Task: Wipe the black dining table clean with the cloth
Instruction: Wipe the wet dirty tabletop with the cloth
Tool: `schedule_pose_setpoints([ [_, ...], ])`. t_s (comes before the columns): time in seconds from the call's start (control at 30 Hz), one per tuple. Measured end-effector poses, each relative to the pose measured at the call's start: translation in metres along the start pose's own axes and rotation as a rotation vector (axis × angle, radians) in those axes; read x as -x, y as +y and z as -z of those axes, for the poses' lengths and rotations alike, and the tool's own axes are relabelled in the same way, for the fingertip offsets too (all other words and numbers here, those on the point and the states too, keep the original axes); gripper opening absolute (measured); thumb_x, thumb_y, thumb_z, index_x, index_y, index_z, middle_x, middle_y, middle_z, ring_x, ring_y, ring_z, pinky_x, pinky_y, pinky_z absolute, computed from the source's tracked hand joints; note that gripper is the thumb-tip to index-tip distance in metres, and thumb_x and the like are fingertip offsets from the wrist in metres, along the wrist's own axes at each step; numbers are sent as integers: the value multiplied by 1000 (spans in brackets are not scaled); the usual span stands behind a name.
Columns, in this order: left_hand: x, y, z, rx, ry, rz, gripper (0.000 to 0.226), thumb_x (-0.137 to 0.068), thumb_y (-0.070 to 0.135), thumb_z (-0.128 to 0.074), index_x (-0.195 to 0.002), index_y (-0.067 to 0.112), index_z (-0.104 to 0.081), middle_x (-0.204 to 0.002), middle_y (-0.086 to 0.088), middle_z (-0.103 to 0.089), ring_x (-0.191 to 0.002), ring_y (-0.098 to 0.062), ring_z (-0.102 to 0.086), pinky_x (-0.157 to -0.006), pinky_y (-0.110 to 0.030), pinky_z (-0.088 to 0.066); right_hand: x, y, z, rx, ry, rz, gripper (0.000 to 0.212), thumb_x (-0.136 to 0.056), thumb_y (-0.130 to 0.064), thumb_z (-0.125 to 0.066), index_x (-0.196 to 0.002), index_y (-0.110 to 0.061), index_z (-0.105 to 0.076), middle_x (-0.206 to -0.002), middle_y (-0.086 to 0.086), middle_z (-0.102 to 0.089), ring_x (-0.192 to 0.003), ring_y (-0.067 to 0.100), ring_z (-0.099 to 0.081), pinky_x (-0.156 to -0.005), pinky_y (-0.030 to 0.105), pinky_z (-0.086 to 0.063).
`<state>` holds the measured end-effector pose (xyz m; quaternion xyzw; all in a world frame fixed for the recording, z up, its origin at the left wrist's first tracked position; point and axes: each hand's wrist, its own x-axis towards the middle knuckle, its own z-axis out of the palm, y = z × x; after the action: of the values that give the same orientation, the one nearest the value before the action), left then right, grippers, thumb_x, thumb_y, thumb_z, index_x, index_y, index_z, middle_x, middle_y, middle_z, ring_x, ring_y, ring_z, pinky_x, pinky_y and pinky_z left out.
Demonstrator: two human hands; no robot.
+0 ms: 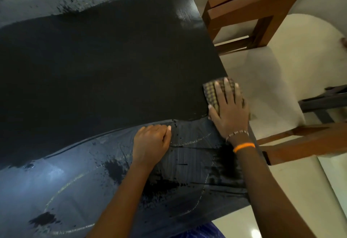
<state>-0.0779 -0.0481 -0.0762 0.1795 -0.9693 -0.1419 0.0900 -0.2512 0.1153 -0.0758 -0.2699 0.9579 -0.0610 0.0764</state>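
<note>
— Floor condition?

— Pale cream floor [272, 80], glossy, with soft shadows across it and one bright light reflection at the lower right.

— Furniture?

— Two brown wooden chairs. The far chair [249, 12] stands just beside the table's right edge. The near chair [308, 140] also sits close to that edge, only part of its frame in view.

— Anything else?

— A dark slatted object [326, 98] at the right margin, possibly another piece of furniture; too cropped to identify.
</note>
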Motion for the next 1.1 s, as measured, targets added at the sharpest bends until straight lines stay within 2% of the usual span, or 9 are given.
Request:
schedule_pose_setpoints([
  [0.17, -1, 1, 0, -6, -7, 6, 39, -91, 24, -43, -53, 16, -46, -47, 3, -48, -43, -15, -44, -50, -26, -33, 40, 2, -4, 39, -2, -67, 66, -85, -49, -28, -147, -25, -25, -154, 9, -28, -142, 35, -23, -106, 57, -26],
  [0.27, -1, 2, 0, 4, 1, 8, 40, -92, 25, -42, -52, 16, -46, -46, 2, -47, -42, -16, -43, -49, -27, -34, 6, -3, 1, -8, -9, -58, 65, -86, -50, -28, -147, -28, -23, -155, 8, -25, -143, 34, -19, -107, 57, -24],
  [0.4, 0, 1, -2, -22, 8, 19, 42, -92, 26, -39, -53, 15, -48, -46, 2, -48, -42, -17, -45, -50, -27, -35, -61, -22, 4, -58, -11, -36, 64, -90, -47, -37, -148, -31, -17, -158, 4, -14, -146, 31, -9, -111, 56, -16],
  [0.5, 1, 1, -3, -24, 22, 20, 43, -93, 28, -37, -53, 15, -49, -46, 3, -48, -42, -16, -45, -49, -27, -34, -81, -31, 4, -63, -11, -38, 64, -91, -46, -40, -148, -31, -17, -159, 3, -13, -146, 31, -8, -112, 56, -16],
  [0.63, 2, 2, -2, -18, 5, 24, 43, -93, 28, -39, -52, 17, -46, -46, 3, -47, -42, -15, -44, -49, -26, -30, -49, -18, 2, -32, 26, 25, 64, -90, -49, -36, -148, -30, -18, -158, 5, -17, -146, 32, -11, -113, 56, -16],
  [0.77, 1, 3, 3, 56, -22, 29, 42, -92, 27, -42, -51, 18, -41, -45, 5, -43, -40, -13, -39, -49, -24, -28, 7, -14, -5, 15, 55, -46, 66, -86, -51, -27, -148, -28, -22, -157, 6, -22, -145, 32, -14, -112, 57, -13],
  [0.93, 9, -1, 18, 236, 13, 158, 43, -92, 26, -47, -51, 19, -34, -44, 7, -33, -40, -12, -32, -41, -20, -10, 25, -51, -15, 25, 25, -112, 65, -89, -47, -32, -149, -27, -18, -159, 5, -14, -146, 33, -6, -111, 61, -5],
  [1.03, 34, -23, 35, 224, 70, 259, 42, -90, 25, -48, -51, 20, -33, -44, 7, -33, -41, -11, -32, -41, -20, -8, 29, -95, -22, 23, 19, -57, 64, -92, -43, -40, -149, -27, -16, -159, 5, -12, -146, 33, -4, -111, 62, -4],
  [1.1, 60, -51, 47, 195, 80, 331, 41, -90, 25, -49, -51, 20, -35, -45, 3, -41, -44, -14, -38, -42, -22, -14, 34, -135, -28, 24, 15, 4, 64, -92, -43, -40, -149, -27, -16, -159, 6, -12, -146, 33, -4, -111, 62, -3],
])
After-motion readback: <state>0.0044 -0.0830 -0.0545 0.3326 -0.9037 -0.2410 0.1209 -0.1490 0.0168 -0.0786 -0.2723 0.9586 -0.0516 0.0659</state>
